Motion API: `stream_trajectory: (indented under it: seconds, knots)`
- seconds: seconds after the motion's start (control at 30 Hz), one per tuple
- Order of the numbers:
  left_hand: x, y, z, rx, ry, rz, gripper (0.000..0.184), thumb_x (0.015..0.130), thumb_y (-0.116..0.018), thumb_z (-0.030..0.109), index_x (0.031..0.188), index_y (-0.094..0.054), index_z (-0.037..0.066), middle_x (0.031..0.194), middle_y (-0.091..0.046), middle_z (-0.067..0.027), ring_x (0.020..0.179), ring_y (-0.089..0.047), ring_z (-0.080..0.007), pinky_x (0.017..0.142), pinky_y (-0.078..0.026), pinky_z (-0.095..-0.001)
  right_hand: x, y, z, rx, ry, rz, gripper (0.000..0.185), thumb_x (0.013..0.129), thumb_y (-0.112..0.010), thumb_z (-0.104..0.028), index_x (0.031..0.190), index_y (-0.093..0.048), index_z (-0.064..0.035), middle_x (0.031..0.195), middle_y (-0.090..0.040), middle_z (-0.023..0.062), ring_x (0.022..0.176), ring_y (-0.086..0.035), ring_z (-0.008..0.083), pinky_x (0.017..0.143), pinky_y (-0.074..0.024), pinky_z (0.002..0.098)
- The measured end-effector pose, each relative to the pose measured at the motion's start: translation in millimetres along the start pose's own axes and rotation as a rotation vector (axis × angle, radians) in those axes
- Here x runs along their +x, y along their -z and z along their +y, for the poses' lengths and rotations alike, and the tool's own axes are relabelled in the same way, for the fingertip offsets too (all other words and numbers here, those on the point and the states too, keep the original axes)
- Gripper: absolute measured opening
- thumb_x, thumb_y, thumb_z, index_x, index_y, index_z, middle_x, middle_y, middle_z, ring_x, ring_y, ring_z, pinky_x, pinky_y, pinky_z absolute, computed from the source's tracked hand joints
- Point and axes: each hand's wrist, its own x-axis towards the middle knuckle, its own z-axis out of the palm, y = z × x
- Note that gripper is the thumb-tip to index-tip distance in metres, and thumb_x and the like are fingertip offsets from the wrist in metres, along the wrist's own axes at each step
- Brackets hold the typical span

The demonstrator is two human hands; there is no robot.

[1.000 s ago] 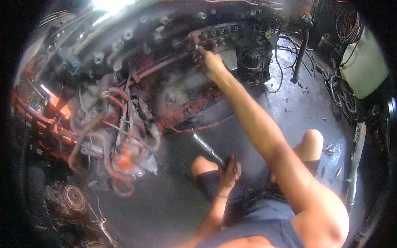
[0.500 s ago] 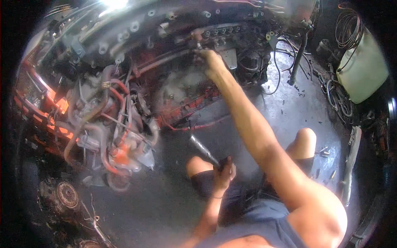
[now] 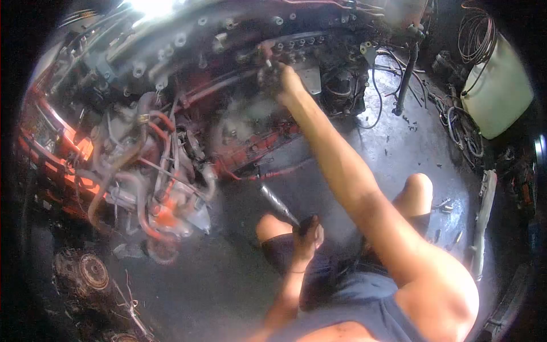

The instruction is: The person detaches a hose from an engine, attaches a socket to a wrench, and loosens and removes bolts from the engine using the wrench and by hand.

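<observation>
My left hand is closed round the dark end of a silver rod-like tool, held over my thigh and pointing up and to the left. What kind of tool it is does not show clearly. With the arm stretched far forward, my right hand is at the side of a dirty engine block, below a row of metal fittings. Its fingers are dark and blurred against the engine, so whether they grip a part cannot be seen.
Hoses and pipes crowd the left side of the engine. A round, rusty part lies on the floor at lower left. To the right are a pale plastic container, coiled wire, cables and a long pale strip.
The view has shifted slightly. My right hand has turned a little at the engine, its fingers now harder to see. The left hand keeps its hold on the silver tool.
</observation>
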Motion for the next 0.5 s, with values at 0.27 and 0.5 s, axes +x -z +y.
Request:
stream_trajectory:
  seconds: [0.27,0.5]
  knots:
    - [-3.2,-12.6,10.1,0.053,0.104,0.129,0.043,0.100,-0.051,0.026,0.062,-0.036,0.014,0.046,-0.034,-0.0005,0.036,-0.032,-0.0092,0.035,-0.024,-0.0244,-45.3,20.9,-11.2,-0.266,0.083,0.132,0.029,0.094,-0.055,-0.018,0.107,-0.059,0.0083,0.085,-0.066,0.0128,0.072,-0.063,0.0182,0.063,-0.0557,0.0302]
    - [4.4,-1.5,6.6,-0.060,0.023,-0.007,0.059,0.097,-0.035,0.063,0.066,-0.039,0.013,0.047,-0.038,-0.0026,0.036,-0.031,-0.0097,0.034,-0.026,-0.0231,-222.8,102.1,-146.4,-0.934,0.377,0.403,0.029,0.090,-0.066,-0.021,0.108,-0.065,0.0012,0.095,-0.067,0.0076,0.078,-0.063,0.0147,0.071,-0.0527,0.0290]
